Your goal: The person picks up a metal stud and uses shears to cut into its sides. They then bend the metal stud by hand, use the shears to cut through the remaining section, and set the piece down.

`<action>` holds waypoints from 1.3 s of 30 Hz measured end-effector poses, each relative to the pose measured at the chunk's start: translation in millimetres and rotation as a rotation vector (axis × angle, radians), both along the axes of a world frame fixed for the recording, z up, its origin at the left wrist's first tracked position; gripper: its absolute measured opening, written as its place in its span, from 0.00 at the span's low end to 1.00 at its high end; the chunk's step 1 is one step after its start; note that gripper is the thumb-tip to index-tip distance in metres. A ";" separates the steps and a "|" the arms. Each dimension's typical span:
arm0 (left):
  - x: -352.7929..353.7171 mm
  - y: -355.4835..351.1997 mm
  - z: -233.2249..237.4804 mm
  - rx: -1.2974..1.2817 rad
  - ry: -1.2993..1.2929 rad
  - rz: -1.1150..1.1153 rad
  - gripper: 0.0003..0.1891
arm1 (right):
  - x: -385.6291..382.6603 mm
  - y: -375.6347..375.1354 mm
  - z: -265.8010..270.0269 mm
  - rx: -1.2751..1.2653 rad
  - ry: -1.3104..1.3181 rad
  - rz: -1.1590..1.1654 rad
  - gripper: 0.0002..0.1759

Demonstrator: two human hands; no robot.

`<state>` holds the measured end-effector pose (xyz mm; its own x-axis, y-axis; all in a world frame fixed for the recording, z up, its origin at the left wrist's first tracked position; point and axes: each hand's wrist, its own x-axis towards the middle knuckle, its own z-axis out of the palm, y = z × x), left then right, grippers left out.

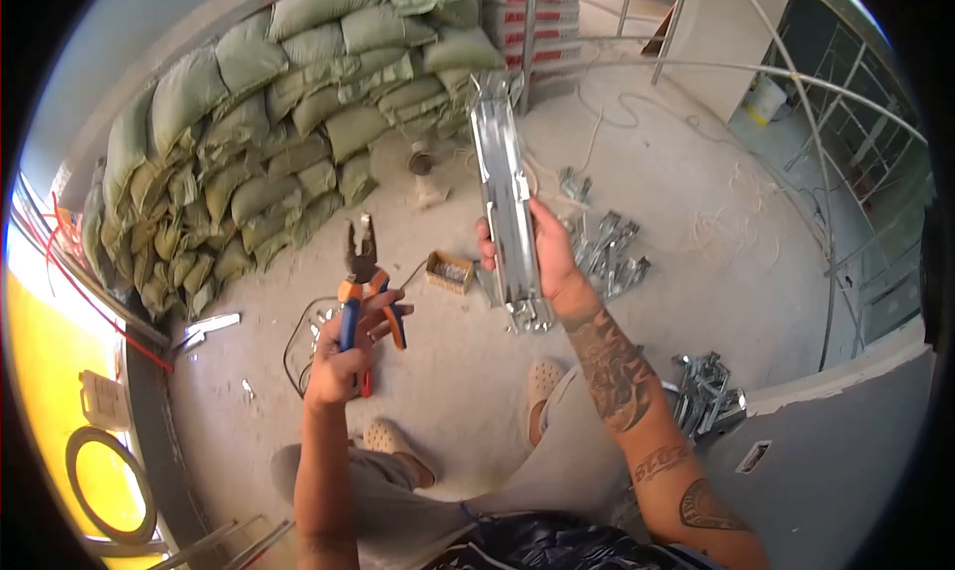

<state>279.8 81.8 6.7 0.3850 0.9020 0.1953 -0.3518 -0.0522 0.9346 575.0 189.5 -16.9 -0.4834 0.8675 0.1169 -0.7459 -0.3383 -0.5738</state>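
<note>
My left hand (341,363) is closed around the blue and orange handles of a pair of pliers (363,262). The pliers point upward with their jaws and handles apart. In my right hand (553,252) is a long, shiny metal channel (505,197), gripped near its lower half and held nearly upright. Bent tabs stand out at both of its ends. On the floor between the two hands sits a small open box (450,274) of small metal pieces. Behind my right hand lies a pile of metal brackets (612,252).
Green sacks (328,83) are stacked high along the back left wall. More metal brackets (708,396) lie near my right forearm. Loose cables (736,227) trail over the floor at right, beside curved metal tubes (811,132). A grey ledge (836,441) is at lower right.
</note>
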 end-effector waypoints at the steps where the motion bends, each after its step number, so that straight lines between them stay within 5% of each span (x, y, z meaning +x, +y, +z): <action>1: 1.8 -5.9 -0.7 -0.020 0.114 0.095 0.40 | -2.1 -2.9 -1.1 -0.029 0.006 0.006 0.31; 4: 12.0 -12.8 -6.9 0.054 0.331 0.264 0.37 | -4.5 -11.2 -3.3 -0.010 -0.076 0.055 0.31; 6: 17.3 -11.9 -5.1 0.200 0.757 0.336 0.35 | -8.0 -15.6 -6.0 -0.012 -0.236 0.072 0.32; 19: 35.5 -23.0 -5.1 0.203 0.927 0.490 0.27 | -40.0 -24.0 -11.5 -0.078 -0.314 0.112 0.31; 25: 30.1 -20.1 -11.3 0.184 0.982 0.511 0.21 | -49.6 -24.6 -22.0 0.158 -0.637 -0.047 0.29; 39: 23.7 -20.2 -13.4 0.194 0.986 0.495 0.20 | -58.7 -38.9 -13.1 0.422 -0.842 -0.188 0.31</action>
<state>303.5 61.6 -6.8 0.0566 0.9860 0.1568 0.6384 -0.1565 0.7536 516.3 150.5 -29.9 -0.4087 0.9053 0.1152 -0.0541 0.1020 -0.9933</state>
